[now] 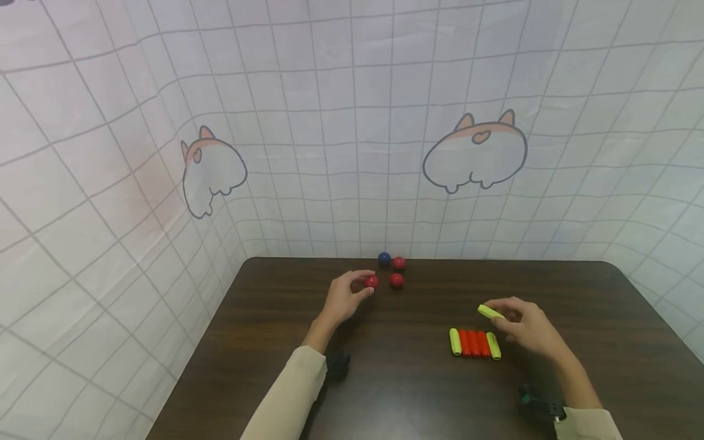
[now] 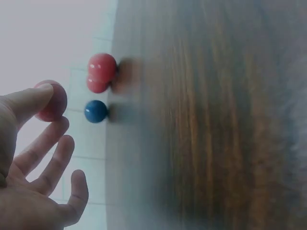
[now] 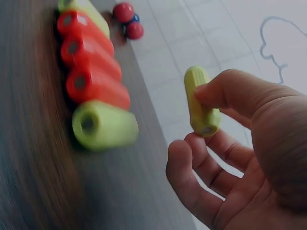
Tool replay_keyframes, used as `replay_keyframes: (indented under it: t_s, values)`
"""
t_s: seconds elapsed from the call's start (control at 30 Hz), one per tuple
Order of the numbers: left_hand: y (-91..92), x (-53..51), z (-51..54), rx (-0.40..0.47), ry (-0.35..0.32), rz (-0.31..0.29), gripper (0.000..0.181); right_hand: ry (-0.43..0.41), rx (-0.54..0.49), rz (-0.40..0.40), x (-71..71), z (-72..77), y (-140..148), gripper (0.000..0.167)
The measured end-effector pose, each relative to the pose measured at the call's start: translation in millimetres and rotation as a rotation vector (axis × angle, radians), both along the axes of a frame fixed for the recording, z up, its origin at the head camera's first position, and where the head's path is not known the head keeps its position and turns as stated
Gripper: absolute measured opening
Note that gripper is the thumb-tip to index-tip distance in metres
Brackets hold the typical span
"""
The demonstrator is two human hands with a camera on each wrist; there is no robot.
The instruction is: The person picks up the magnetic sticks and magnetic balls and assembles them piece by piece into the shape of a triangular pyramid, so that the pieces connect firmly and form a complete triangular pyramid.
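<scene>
My left hand (image 1: 342, 298) pinches a red ball (image 1: 371, 282) between thumb and fingertips, close to the tabletop. In the left wrist view that red ball (image 2: 58, 101) sits under the thumb, the other fingers spread loosely. Just right of it are two more red balls (image 1: 396, 280) and a dark blue ball (image 1: 384, 259). My right hand (image 1: 528, 324) pinches a yellow-green ribbed tube (image 3: 200, 100), held above the table. Below and to its left lies a side-by-side row: red tubes (image 1: 474, 344) between one yellow-green tube (image 1: 455, 342) and another yellow-green tube (image 1: 493, 346).
The dark wooden table (image 1: 407, 391) has its far edge just behind the balls. A white grid-patterned curtain (image 1: 341, 153) with cartoon animal prints hangs behind and at the sides. Dark straps or devices are on both wrists.
</scene>
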State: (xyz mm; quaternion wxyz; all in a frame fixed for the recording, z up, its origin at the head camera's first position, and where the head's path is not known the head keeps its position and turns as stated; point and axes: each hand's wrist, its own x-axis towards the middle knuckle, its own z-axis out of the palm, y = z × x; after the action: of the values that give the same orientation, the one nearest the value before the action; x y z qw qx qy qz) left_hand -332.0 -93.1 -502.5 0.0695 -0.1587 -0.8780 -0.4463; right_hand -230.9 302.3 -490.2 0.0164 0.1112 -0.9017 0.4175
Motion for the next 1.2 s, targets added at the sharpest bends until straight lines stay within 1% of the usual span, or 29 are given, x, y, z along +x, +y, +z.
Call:
replay_keyframes:
  t_s: [0.17, 0.33, 0.47, 0.67, 0.8, 0.93, 1.07, 1.2]
  values:
    - [-0.8, 16.0, 4.4, 0.012, 0.002, -0.035, 0.037, 0.020, -0.065, 0.059, -1.7, 4.5, -22.4, 0.032]
    - [0.4, 27.2, 5.2, 0.019, -0.003, -0.072, 0.038, 0.073, -0.072, 0.104, -7.9, 4.0, -47.8, 0.028]
    - [2.8, 35.0, 4.9, 0.030, -0.013, -0.093, 0.037, 0.130, -0.059, 0.151, -13.0, 4.1, -68.5, 0.024]
    - [7.8, 42.3, 1.6, 0.039, -0.029, -0.125, 0.036, 0.132, -0.047, 0.168, -19.7, 6.6, -96.9, 0.021]
    - [11.2, 46.6, 0.1, 0.039, -0.048, -0.144, 0.036, 0.142, -0.042, 0.180, -24.5, 7.0, -109.8, 0.022]
    - [13.6, 50.2, 0.0, 0.035, -0.054, -0.165, 0.035, 0.148, -0.056, 0.201, -27.7, 5.9, -118.3, 0.022]
    - [15.1, 52.9, 0.1, 0.025, -0.052, -0.174, 0.035, 0.167, -0.044, 0.217, -30.5, 4.1, -125.6, 0.021]
    - [16.8, 55.1, 2.0, 0.030, -0.051, -0.204, 0.034, 0.174, -0.027, 0.211, -31.2, 3.0, -129.9, 0.021]
